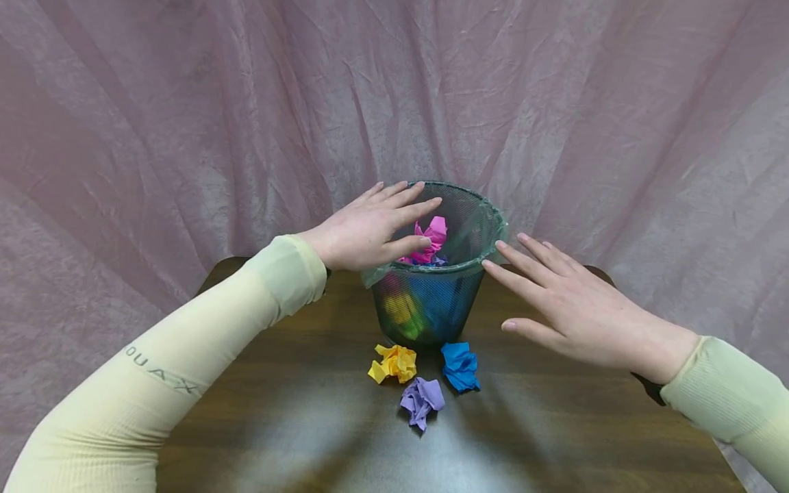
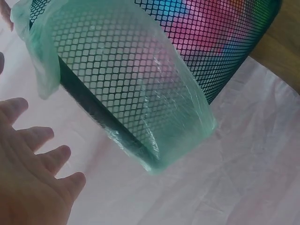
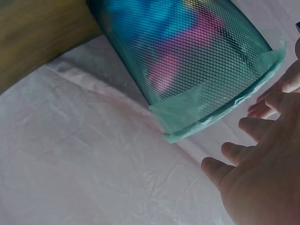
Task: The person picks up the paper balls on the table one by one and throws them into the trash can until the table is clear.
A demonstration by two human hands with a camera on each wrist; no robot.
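A dark mesh wastebasket (image 1: 431, 301) lined with a thin green plastic bag (image 2: 136, 93) stands on the table. Crumpled paper fills its lower part, with a pink ball (image 1: 435, 234) showing on top. My left hand (image 1: 376, 226), fingers straight and spread, hovers over the basket's left rim and holds nothing. To the right of the rim, my right hand (image 1: 570, 305) is also spread and empty, its fingertips close to the edge. In front of the basket lie a yellow paper ball (image 1: 394, 363), a blue one (image 1: 459, 367) and a purple one (image 1: 422, 402).
The brown wooden table (image 1: 296, 411) has its far edge just behind the basket. A pink curtain (image 1: 394, 89) hangs beyond it, filling the background.
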